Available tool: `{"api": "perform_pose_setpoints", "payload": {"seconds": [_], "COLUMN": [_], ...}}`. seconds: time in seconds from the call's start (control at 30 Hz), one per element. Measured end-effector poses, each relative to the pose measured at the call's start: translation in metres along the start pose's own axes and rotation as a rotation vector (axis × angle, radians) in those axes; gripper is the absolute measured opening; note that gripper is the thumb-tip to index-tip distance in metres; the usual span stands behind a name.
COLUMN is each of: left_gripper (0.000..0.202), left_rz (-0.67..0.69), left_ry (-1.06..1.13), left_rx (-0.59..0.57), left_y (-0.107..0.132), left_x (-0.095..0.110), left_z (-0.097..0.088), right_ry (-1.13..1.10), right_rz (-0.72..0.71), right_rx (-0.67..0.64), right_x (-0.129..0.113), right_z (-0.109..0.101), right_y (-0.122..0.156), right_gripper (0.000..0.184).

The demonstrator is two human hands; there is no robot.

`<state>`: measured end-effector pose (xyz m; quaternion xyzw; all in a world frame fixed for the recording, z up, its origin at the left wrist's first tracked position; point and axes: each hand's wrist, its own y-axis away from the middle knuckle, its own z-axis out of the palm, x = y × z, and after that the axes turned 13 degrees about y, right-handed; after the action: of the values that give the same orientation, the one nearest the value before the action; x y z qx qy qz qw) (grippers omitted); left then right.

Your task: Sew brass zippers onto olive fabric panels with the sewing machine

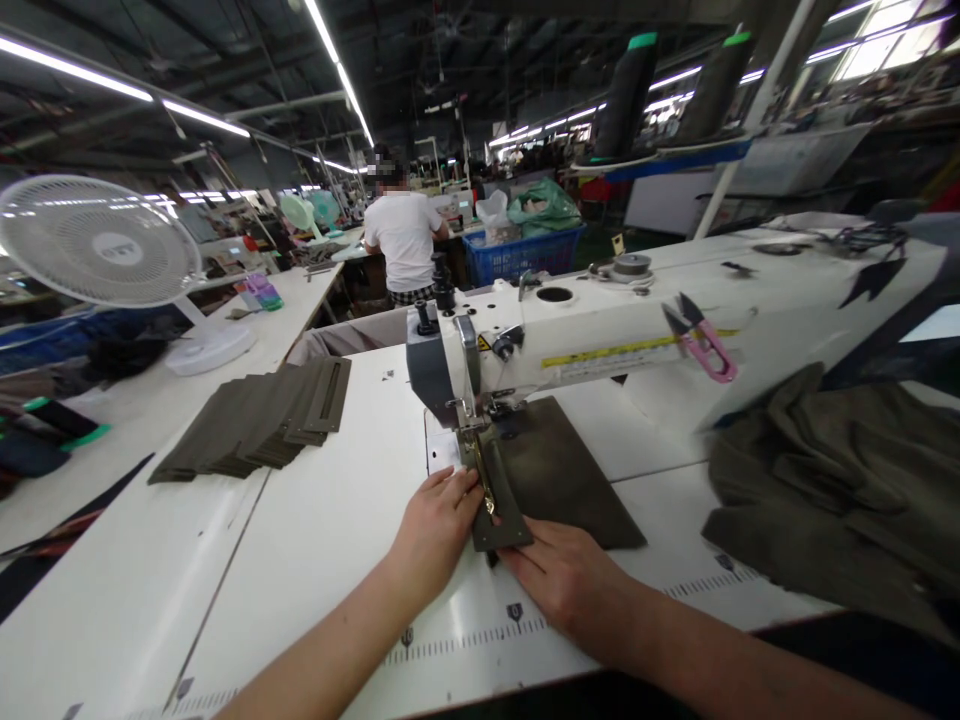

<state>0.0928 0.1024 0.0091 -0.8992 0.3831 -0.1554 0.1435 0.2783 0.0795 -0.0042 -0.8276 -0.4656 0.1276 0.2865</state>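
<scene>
A small dark olive fabric panel (512, 520) with a gold-toothed zipper (486, 480) in its slot lies under the needle area of a white sewing machine (600, 335). My left hand (439, 525) is closed at the panel's left edge, fingertips beside the zipper. At the panel's lower right corner, my right hand (570, 580) pinches the edge; part of its grip is hidden. A larger olive fabric piece (566, 470) lies flat to the right, partly beneath the small panel. The presser foot (471, 425) stands at the panel's far end.
A fanned stack of slotted olive panels (255, 415) lies left on the table. Pink-handled thread snips (705, 345) rest against the machine arm. Crumpled olive fabric (817, 490) is at right. A white fan (112, 250) stands left; a person in white (405, 240) sits ahead near a blue basket (517, 258).
</scene>
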Motion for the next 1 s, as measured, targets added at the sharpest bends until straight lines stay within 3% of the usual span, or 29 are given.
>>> {"api": "perform_pose_setpoints", "payload": {"seconds": [0.4,0.8,1.0], "left_gripper": [0.021,0.028,0.029], "left_rz": [-0.041,-0.1,-0.179], "left_ry": [0.177,0.203,0.241], "left_rx": [0.092,0.131,0.097], "left_y": [-0.009,-0.017,-0.014], "left_x": [-0.018,-0.037,-0.03], "left_z": [0.006,0.014,0.008], "right_ry": [-0.019,-0.032,-0.158], "right_rz": [0.036,0.096,0.325], "right_rx": [-0.004,-0.074,-0.034], "right_x": [0.024,0.041,0.04], "right_z": [0.015,0.029,0.024], "right_y": [-0.014,-0.026,-0.029], "right_gripper": [0.021,0.02,0.016]}}
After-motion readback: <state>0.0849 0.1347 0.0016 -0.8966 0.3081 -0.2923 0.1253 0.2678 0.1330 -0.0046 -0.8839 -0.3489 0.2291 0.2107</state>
